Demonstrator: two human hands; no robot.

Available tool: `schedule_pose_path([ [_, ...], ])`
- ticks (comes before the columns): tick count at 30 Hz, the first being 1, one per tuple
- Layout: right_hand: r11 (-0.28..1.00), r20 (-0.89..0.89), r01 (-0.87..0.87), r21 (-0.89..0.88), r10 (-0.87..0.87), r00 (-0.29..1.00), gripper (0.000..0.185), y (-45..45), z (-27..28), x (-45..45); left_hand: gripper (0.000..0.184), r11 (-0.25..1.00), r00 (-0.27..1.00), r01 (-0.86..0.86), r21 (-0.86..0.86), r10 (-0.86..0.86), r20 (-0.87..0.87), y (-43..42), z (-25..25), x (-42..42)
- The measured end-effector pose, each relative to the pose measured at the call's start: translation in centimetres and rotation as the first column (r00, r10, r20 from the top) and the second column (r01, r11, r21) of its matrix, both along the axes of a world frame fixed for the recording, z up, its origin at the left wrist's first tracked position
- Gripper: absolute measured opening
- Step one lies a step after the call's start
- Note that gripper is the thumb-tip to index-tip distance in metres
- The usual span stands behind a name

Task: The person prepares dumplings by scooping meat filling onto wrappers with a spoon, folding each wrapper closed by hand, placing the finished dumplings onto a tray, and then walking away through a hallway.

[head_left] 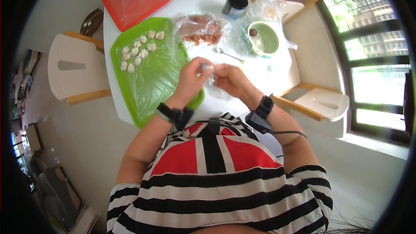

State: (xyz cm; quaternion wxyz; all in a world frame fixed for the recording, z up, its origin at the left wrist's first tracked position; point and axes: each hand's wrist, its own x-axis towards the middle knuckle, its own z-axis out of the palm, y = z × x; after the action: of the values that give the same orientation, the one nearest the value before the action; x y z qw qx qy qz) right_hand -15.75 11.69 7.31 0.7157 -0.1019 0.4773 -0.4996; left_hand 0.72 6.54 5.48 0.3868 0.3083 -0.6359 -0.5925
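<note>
My left hand [190,79] and my right hand [235,80] meet over the table's near side, fingertips closed in a pinch. Between them is a small, pale dumpling wrapper [209,68], mostly hidden by the fingers. Left of my hands lies a green tray [149,84] lined with clear plastic, with several folded white dumplings [138,51] grouped at its upper part. Beyond my hands, reddish minced filling [203,39] sits in a clear plastic bag. A spoon or similar utensil [229,55] rests close to the filling.
A red tray [138,0] with plastic film lies at the far left of the white table. Toward the right are a dark-lidded jar [235,5], a pale green basket [271,43] holding a dark round item, and plastic bags [264,2]. Chairs [80,63] flank the table.
</note>
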Motion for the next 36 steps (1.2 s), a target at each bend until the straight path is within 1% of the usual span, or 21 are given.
schedule_pose_path([
  [1,1.000,0.149,-0.005,0.003,0.005,0.989,0.008,-0.1,-0.3,-0.1,0.017,0.998,0.999,-0.039,-0.051,0.039,0.005,0.0,0.1,0.0],
  [5,0.999,0.185,0.038,0.011,-0.040,0.982,0.010,0.1,-0.1,0.0,0.016,0.999,0.994,-0.044,-0.023,0.046,0.098,-0.4,-0.3,0.4],
  [7,0.993,-0.220,0.049,-0.111,-0.073,0.973,0.009,0.4,0.4,0.6,0.016,0.990,0.998,-0.023,0.140,0.032,-0.058,-0.3,-1.1,0.1],
  [8,0.993,-0.221,0.045,-0.111,-0.069,0.973,0.009,0.7,0.5,0.8,0.016,0.990,0.998,-0.027,0.139,0.035,-0.058,-0.3,-1.5,0.1],
  [9,0.962,-0.476,-0.073,-0.262,-0.063,0.877,0.009,0.9,0.5,0.9,0.017,0.969,0.990,-0.001,0.247,0.035,-0.136,-0.2,-1.3,0.0],
  [10,0.902,-0.691,-0.225,-0.368,-0.104,0.716,0.010,0.9,0.7,1.0,0.018,0.936,0.976,0.035,0.351,0.043,-0.213,-0.2,-1.2,0.0],
  [11,0.901,-0.691,-0.228,-0.368,-0.102,0.716,0.010,0.9,1.0,0.9,0.018,0.936,0.976,0.032,0.350,0.046,-0.213,-0.4,-1.0,0.1],
  [12,0.808,-0.866,-0.417,-0.417,-0.213,0.453,0.011,0.9,1.7,0.6,0.019,0.903,0.971,0.076,0.424,0.029,-0.237,-0.5,-0.8,0.3],
  [13,0.701,-0.918,-0.602,-0.381,-0.362,0.159,0.013,0.9,2.0,0.4,0.020,0.861,0.965,0.121,0.493,0.014,-0.261,-0.6,-0.7,0.5],
  [14,0.702,-0.919,-0.602,-0.380,-0.361,0.160,0.013,0.9,1.9,0.1,0.020,0.861,0.965,0.121,0.495,0.014,-0.261,-0.7,-0.6,0.5],
  [16,0.612,-0.863,-0.677,-0.409,-0.501,0.068,0.014,0.7,1.5,-0.2,0.021,0.835,0.956,0.202,0.512,-0.054,-0.289,-0.7,-0.6,0.6],
  [17,0.612,-0.863,-0.677,-0.409,-0.501,0.069,0.014,0.7,1.5,-0.1,0.021,0.835,0.956,0.201,0.512,-0.053,-0.289,-0.7,-0.6,0.5],
  [19,0.657,-0.850,-0.633,-0.410,-0.528,0.003,0.011,0.4,1.6,0.4,0.022,0.865,0.960,0.143,0.481,-0.002,-0.281,-0.4,-0.5,0.1],
  [23,0.711,-0.862,-0.564,-0.419,-0.506,0.003,0.010,-0.1,1.5,1.4,0.023,0.883,0.957,0.048,0.468,0.093,-0.273,0.4,-0.8,-0.6],
  [25,0.750,-0.880,-0.501,-0.433,-0.472,0.054,0.009,-0.3,0.7,1.7,0.023,0.893,0.949,-0.002,0.450,0.144,-0.281,0.6,-0.8,-0.8],
  [29,0.796,-0.885,-0.396,-0.457,-0.451,0.114,0.007,-0.4,0.3,2.5,0.023,0.894,0.929,-0.007,0.448,0.171,-0.328,0.7,-0.5,-0.9],
  [31,0.926,-0.916,-0.215,-0.309,-0.229,0.331,0.003,-0.2,0.9,2.9,0.024,0.908,0.940,-0.068,0.412,0.197,-0.280,0.7,0.3,-0.9],
  [32,0.926,-0.916,-0.215,-0.311,-0.231,0.330,0.003,-0.3,0.5,2.6,0.024,0.909,0.939,-0.067,0.411,0.196,-0.281,0.6,0.0,-0.9],
  [34,0.957,-0.746,-0.134,-0.259,-0.110,0.657,0.007,-0.6,-0.3,2.0,0.025,0.909,0.900,-0.164,0.384,0.297,-0.319,0.4,-1.0,-0.8],
  [35,0.956,-0.745,-0.134,-0.259,-0.110,0.657,0.007,-0.5,-0.6,1.7,0.025,0.909,0.900,-0.164,0.383,0.297,-0.319,0.2,-1.5,-0.5],
  [36,0.957,-0.707,-0.140,-0.254,-0.084,0.702,0.008,-0.5,-0.1,1.8,0.025,0.915,0.921,-0.151,0.375,0.268,-0.282,0.0,-1.7,-0.1],
])
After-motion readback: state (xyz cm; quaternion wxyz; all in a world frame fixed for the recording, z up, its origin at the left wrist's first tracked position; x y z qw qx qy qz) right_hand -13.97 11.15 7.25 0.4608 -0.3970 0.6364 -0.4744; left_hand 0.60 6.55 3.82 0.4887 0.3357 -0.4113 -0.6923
